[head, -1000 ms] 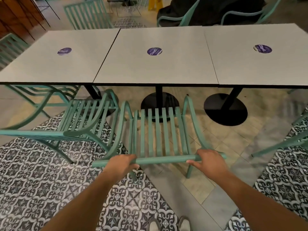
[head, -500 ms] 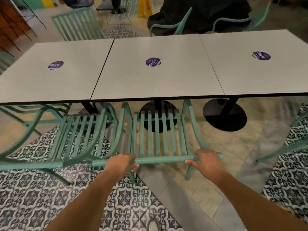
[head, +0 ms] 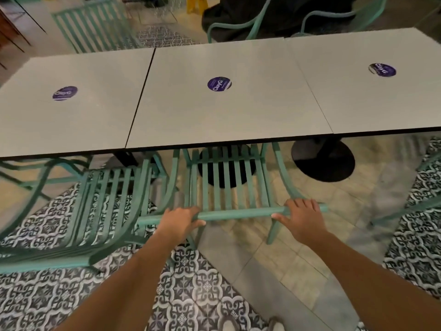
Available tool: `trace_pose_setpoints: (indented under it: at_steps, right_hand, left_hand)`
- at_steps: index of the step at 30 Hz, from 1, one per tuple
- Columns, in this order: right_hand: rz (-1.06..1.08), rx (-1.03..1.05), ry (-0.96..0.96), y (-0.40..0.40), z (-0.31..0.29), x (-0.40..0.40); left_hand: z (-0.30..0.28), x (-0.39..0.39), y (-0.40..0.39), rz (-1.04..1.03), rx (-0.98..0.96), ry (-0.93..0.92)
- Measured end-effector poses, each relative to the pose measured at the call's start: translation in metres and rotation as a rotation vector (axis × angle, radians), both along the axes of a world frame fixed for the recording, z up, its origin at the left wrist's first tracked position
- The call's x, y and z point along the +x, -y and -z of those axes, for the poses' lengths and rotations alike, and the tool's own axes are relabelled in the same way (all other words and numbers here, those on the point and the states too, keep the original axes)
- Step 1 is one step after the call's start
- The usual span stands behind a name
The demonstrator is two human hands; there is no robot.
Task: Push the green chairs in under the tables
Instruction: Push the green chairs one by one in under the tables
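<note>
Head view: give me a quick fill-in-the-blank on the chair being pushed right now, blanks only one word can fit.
1. Both hands, the left hand and the right hand, grip the top rail of the green chair, which faces the ____ of the three tables.
2. Each table top carries one round ____ sticker.
3. The front of the chair's seat lies ____ the edge of the middle table.
4. The floor under the person's arms has patterned ____.

Missing words: middle; purple; under; tiles
</note>
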State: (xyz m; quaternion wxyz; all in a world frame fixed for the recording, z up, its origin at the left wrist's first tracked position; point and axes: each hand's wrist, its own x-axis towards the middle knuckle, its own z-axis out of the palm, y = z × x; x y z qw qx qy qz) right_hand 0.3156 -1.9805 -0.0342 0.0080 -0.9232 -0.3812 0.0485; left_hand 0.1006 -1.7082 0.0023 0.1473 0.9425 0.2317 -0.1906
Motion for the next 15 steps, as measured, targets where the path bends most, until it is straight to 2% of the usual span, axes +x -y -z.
trace_pose_setpoints:
  at_steps: [11,15]
  right_hand:
    - [-0.022,-0.105,-0.019,-0.017,-0.002,0.048]
    - [-0.038,-0.1,-0.045,-0.013,0.001,0.058]
  left_hand:
    - [0.013,0.04,-0.023,0.066,0.033,-0.042]
    - [0.018,0.041,-0.024,0.098,0.068,0.024]
